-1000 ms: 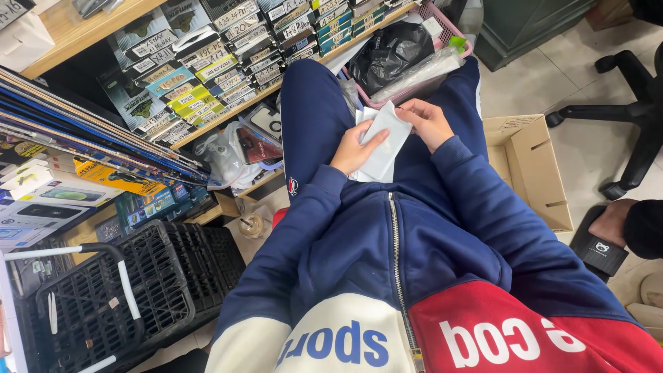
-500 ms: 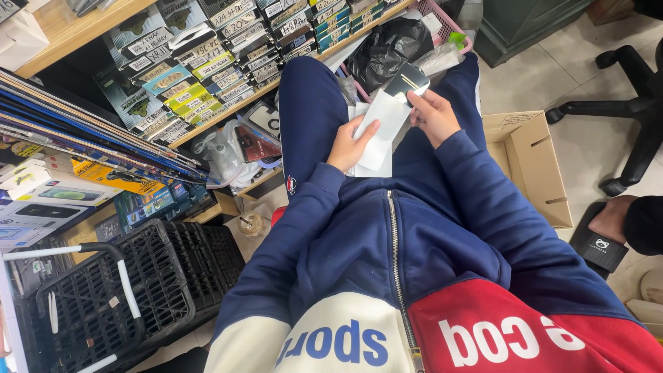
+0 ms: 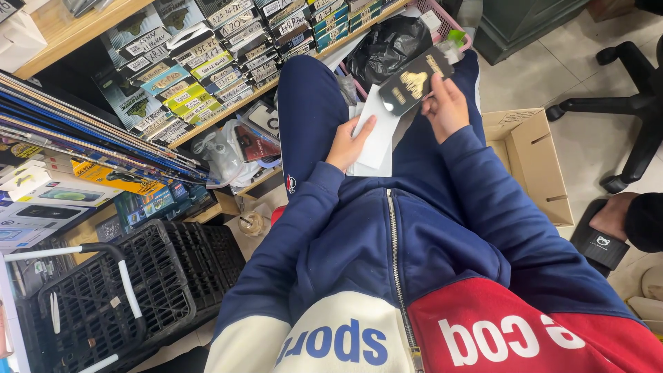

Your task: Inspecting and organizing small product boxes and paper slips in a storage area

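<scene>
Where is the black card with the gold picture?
In the right hand, the black card is raised above the white envelope, before the black bag.

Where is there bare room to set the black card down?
Free patches: the tiled floor between the open cardboard box and the office chair base, and inside that box. Crowded: the shelf of packets by the left hand, and the lap. The right hand holds the black card.

Flat black gold-printed package point(image 3: 414, 84) above white sleeves point(image 3: 376, 135); labelled boxes point(image 3: 207, 55) shelved.
</scene>
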